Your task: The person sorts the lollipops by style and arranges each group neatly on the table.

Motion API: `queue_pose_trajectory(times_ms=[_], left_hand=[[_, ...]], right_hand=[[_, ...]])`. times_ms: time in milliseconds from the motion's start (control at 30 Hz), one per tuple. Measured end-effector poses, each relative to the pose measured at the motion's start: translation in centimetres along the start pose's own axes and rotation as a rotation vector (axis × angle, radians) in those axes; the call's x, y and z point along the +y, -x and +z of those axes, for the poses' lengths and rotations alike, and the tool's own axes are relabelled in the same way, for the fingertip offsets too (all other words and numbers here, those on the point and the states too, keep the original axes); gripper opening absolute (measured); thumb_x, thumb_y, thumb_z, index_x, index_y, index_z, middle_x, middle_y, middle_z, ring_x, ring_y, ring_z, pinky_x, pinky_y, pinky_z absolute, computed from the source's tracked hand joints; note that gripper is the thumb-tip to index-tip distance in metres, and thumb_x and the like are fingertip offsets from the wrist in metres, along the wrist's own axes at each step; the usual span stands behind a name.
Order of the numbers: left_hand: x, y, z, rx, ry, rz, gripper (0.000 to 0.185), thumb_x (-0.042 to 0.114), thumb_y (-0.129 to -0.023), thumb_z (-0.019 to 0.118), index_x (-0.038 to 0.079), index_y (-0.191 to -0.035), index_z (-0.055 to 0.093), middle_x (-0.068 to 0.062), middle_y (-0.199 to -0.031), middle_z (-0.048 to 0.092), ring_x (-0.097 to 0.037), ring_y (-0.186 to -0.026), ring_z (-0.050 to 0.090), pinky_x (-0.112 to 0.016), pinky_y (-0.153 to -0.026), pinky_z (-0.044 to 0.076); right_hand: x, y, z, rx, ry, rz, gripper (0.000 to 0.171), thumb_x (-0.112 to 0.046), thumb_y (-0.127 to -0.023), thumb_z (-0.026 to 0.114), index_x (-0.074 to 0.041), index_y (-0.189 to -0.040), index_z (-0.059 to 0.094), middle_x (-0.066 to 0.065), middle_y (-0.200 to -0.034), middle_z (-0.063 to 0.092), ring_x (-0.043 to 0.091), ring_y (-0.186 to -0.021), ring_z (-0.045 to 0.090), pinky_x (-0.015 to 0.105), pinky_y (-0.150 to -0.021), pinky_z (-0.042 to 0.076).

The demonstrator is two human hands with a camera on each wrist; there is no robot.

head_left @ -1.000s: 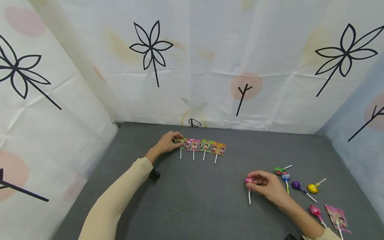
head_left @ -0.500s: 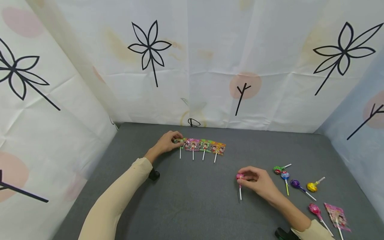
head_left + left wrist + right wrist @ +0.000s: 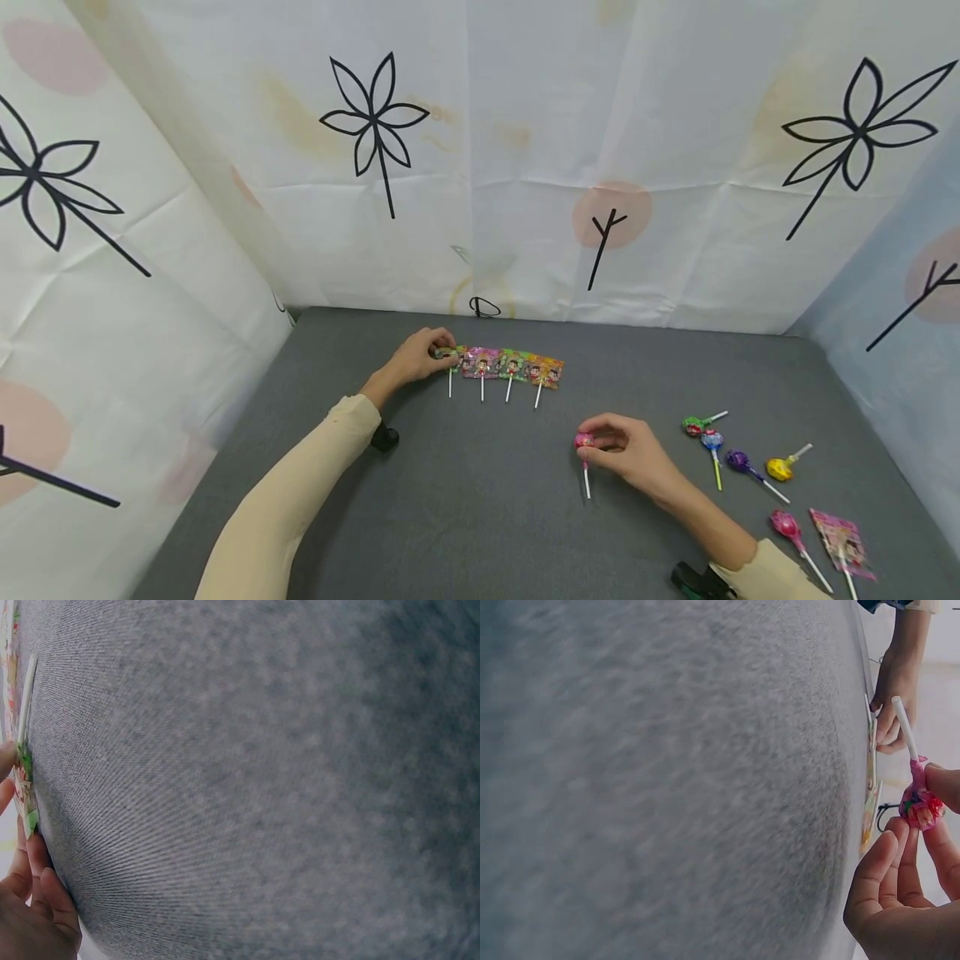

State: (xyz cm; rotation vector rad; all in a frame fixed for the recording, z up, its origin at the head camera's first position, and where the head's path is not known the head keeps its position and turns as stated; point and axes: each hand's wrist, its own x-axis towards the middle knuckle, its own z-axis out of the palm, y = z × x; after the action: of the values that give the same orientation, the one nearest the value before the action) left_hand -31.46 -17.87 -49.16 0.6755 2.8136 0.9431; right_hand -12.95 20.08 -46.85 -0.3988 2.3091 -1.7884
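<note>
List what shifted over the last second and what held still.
The right hand, holding the pink lollipop by its head, carried it leftward, away from the loose lollipops. The left hand stayed on the leftmost packet of the wrapped lollipop row; the other candies did not move.

Open grey tabletop (image 3: 465, 500) spans the middle and near-left corner, while a row of flat wrapped lollipops (image 3: 506, 365) lines the far edge and loose round lollipops (image 3: 738, 458) clutter the near-right corner.
</note>
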Motion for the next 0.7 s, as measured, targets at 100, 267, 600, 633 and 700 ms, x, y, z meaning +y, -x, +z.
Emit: queue_pose_trajectory(times_ms=[100,267,600,633,700], left_hand=[[0.0,0.1,-0.1,-0.001,-0.004,0.006,0.023,0.026,-0.096,0.075,0.013,-0.112,0.066,-0.012,-0.115,0.06,-0.031,-0.103,0.059,-0.05,-0.091,0.048],[0.1,0.1,-0.1,-0.003,-0.007,-0.001,0.022,0.026,-0.096,0.075,0.012,-0.111,0.066,-0.012,-0.115,0.059,-0.031,-0.103,0.059,-0.05,-0.091,0.048],[0.3,0.3,0.0,0.036,-0.028,0.043,0.02,0.022,-0.095,0.076,0.009,-0.109,0.068,-0.013,-0.109,0.059,-0.031,-0.098,0.058,-0.049,-0.087,0.048],[0.4,0.4,0.0,0.041,-0.029,0.045,0.02,0.021,-0.095,0.077,0.009,-0.108,0.068,-0.013,-0.109,0.059,-0.031,-0.098,0.057,-0.048,-0.087,0.048],[0.5,0.4,0.0,0.051,-0.029,0.05,0.02,0.02,-0.094,0.077,0.009,-0.108,0.068,-0.013,-0.108,0.059,-0.031,-0.097,0.057,-0.048,-0.087,0.048]], right_hand=[[-0.1,-0.5,0.5,-0.006,-0.004,0.006,0.031,-0.006,-0.091,0.078,0.009,-0.115,0.066,0.019,-0.105,0.069,0.025,-0.09,0.069,0.03,-0.073,0.056],[-0.2,-1.4,1.7,-0.036,-0.004,0.014,0.031,-0.007,-0.091,0.078,0.008,-0.115,0.066,0.018,-0.106,0.068,0.027,-0.091,0.069,0.03,-0.072,0.055],[-0.8,-3.7,4.8,-0.102,-0.061,-0.012,0.029,-0.005,-0.091,0.078,0.008,-0.114,0.066,0.018,-0.109,0.067,0.028,-0.092,0.07,0.029,-0.071,0.055],[-0.8,-3.9,5.0,-0.107,-0.067,-0.015,0.029,-0.004,-0.091,0.078,0.008,-0.114,0.066,0.018,-0.109,0.068,0.027,-0.091,0.07,0.029,-0.071,0.055],[-0.9,-4.4,5.6,-0.117,-0.075,-0.015,0.028,-0.004,-0.091,0.078,0.007,-0.114,0.067,0.018,-0.108,0.068,0.026,-0.09,0.071,0.029,-0.07,0.054]])
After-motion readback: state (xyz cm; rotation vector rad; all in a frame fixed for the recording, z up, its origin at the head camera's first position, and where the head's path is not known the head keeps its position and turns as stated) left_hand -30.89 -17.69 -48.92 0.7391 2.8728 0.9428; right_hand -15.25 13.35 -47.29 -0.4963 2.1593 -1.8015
